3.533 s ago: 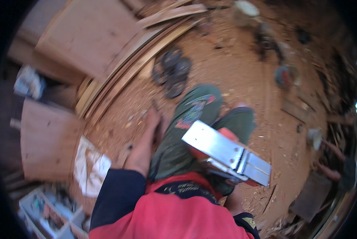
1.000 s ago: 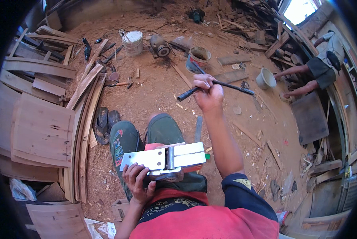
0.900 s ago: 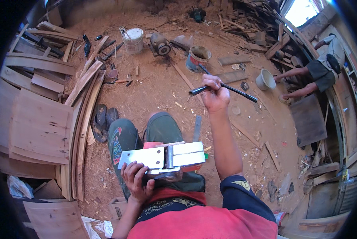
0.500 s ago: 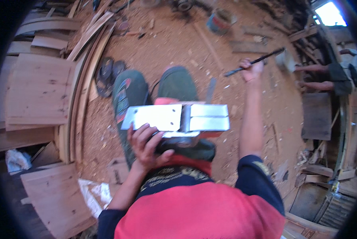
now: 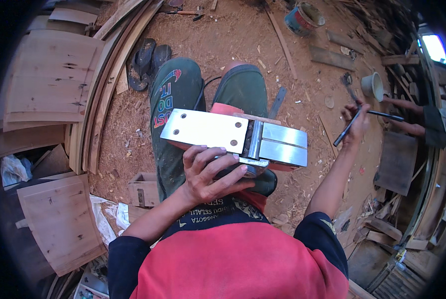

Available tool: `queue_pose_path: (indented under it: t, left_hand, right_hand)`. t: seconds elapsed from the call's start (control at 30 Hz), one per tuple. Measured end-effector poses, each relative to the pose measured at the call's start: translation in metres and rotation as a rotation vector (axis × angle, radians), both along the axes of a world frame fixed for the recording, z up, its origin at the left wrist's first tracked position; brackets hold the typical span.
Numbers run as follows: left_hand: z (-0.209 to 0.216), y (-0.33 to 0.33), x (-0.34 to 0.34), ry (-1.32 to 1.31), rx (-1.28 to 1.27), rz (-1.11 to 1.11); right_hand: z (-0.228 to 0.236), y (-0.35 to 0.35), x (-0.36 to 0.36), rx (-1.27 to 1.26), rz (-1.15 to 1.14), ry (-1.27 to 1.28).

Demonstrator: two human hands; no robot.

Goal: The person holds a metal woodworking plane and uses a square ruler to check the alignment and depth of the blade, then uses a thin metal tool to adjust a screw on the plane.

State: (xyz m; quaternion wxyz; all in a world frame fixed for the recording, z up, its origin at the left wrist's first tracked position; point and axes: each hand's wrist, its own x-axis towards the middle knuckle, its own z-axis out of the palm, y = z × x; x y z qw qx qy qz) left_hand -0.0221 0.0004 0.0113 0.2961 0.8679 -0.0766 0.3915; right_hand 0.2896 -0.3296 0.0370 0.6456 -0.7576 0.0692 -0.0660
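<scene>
An upturned electric hand planer (image 5: 208,130), with a bright metal sole and a red body, rests across my lap. Its cutter drum sits in the gap between the sole's two plates. My left hand (image 5: 208,172) grips the near side of it, fingers along the sole's edge and thumb lower down. Out to the right and raised, my right hand (image 5: 356,127) is closed on a slim dark rod (image 5: 341,138) pointing down and left. A second dark rod (image 5: 388,116) sticks out to the right of that hand; whether I hold it too, I cannot tell.
Sandals (image 5: 148,62) and long boards (image 5: 101,109) lie to the left. A flat metal strip (image 5: 278,102) is beyond the planer. A paint bucket (image 5: 302,20) stands far off. At right, another person's arms (image 5: 407,114) reach toward a pale pail (image 5: 372,87). Wood chips litter the floor.
My right hand has moved right and nearer, and the rod in it has turned. The planer now shows lower right of my knees, tilted slightly, with my left hand still on it.
</scene>
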Motion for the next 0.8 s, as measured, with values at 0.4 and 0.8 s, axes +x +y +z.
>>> queue_pose_path:
  t: [0.4,0.8]
  left_hand:
    - [0.001,-0.004,0.014,-0.076,-0.036,-0.056]
    - [0.004,0.005,0.014,-0.052,-0.015,-0.137]
  right_hand:
    - [0.133,0.133,-0.009,-0.43,0.395,-0.786]
    - [0.132,0.243,-0.041,-0.573,0.948,-1.256]
